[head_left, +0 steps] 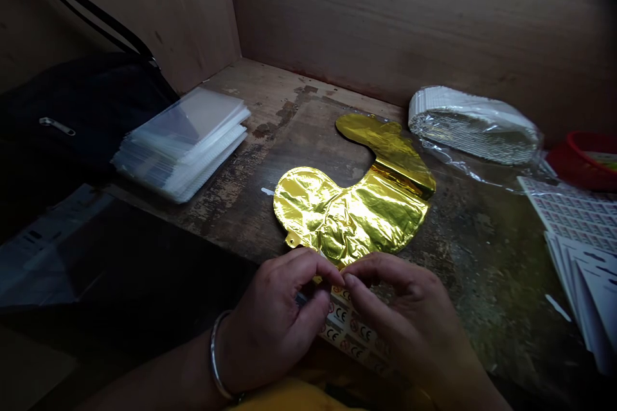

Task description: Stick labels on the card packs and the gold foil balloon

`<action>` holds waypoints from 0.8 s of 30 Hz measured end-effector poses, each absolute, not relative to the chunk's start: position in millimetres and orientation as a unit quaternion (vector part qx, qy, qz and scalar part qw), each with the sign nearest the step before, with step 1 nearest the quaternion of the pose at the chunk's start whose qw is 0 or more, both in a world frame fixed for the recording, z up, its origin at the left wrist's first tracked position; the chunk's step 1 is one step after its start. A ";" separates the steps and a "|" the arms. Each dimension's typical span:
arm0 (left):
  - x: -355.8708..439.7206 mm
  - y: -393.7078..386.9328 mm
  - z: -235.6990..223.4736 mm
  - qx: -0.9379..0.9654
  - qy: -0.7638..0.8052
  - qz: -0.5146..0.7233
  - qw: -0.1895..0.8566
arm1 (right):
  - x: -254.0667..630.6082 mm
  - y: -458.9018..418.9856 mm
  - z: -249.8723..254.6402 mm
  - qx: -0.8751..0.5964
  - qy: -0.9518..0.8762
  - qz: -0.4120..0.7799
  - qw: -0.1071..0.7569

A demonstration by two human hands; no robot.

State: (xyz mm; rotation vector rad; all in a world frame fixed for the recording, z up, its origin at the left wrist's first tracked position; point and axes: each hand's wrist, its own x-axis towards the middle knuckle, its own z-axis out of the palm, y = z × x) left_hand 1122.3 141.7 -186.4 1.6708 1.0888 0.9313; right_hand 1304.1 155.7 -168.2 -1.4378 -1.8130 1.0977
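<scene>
A flat gold foil balloon (351,215), curved and with a crease across its right part, lies on the worn table. Just below its lower edge, my left hand (286,308) is closed around the edge of a sheet of stickers (349,327) printed with CE marks. My right hand (409,314) has thumb and index finger pinched together, touching the left fingertips. What sits in that pinch is too small to make out. Part of the sheet is hidden beneath both hands.
Clear plastic sleeves (187,141) are stacked at left, beside a dark bag (81,115). A wrapped white bundle (472,125) lies at back right, near a red bowl (585,164). Printed sticker sheets (573,212) and white cards (585,276) lie at the right. Wooden panels rise behind.
</scene>
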 end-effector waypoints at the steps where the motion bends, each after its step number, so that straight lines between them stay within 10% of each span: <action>1: 1122.5 142.0 -186.5 0.675 0.441 0.378 0.455 | 1303.3 156.5 -168.4 -0.543 -0.667 0.422 0.286; 16: 1122.3 140.2 -194.9 0.672 0.442 0.369 0.466 | 1310.3 160.9 -176.4 -0.589 -0.439 0.584 0.346; 24: 1122.7 142.7 -192.1 0.670 0.445 0.376 0.460 | 1314.2 154.7 -165.1 -0.510 -0.761 0.265 0.301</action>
